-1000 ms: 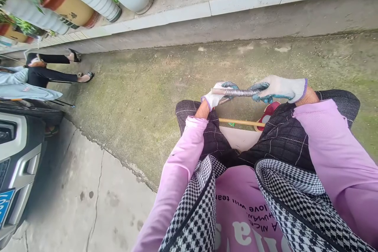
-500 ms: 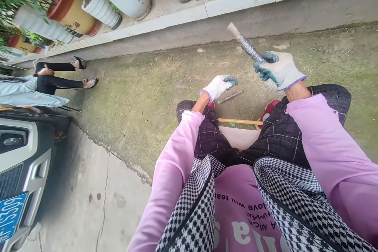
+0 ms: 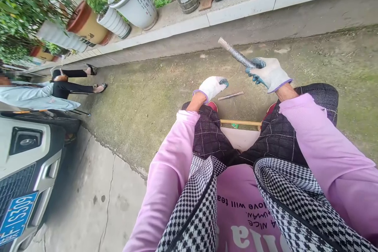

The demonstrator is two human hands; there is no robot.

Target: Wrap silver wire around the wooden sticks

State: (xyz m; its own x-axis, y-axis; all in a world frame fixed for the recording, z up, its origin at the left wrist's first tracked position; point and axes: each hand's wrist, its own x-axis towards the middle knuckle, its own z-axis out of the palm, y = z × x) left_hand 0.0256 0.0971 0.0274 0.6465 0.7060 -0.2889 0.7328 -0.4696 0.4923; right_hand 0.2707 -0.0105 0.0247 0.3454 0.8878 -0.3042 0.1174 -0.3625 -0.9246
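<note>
My right hand [image 3: 269,73], in a white glove with blue-stained fingers, is closed round a short stick wound with grey wire [image 3: 236,54]; the stick points up and to the left. A thin strand of wire [image 3: 235,74] runs from it down to my left hand [image 3: 212,86], also gloved, whose fingertips are pinched together on it above my left knee. A bare stick [image 3: 230,95] lies on the ground between my hands. A yellow rod [image 3: 240,122] lies across below my knees.
A kerb [image 3: 236,8] with several plant pots [image 3: 137,2] runs along the top. Another person sits at the left with legs [image 3: 76,84] stretched out on the mossy concrete. A car's front [image 3: 23,173] stands at the lower left.
My right hand took the wound stick away from my left hand and swung it up and out, drawing a strand between them. My left hand dropped toward my knee. The view shifted slightly.
</note>
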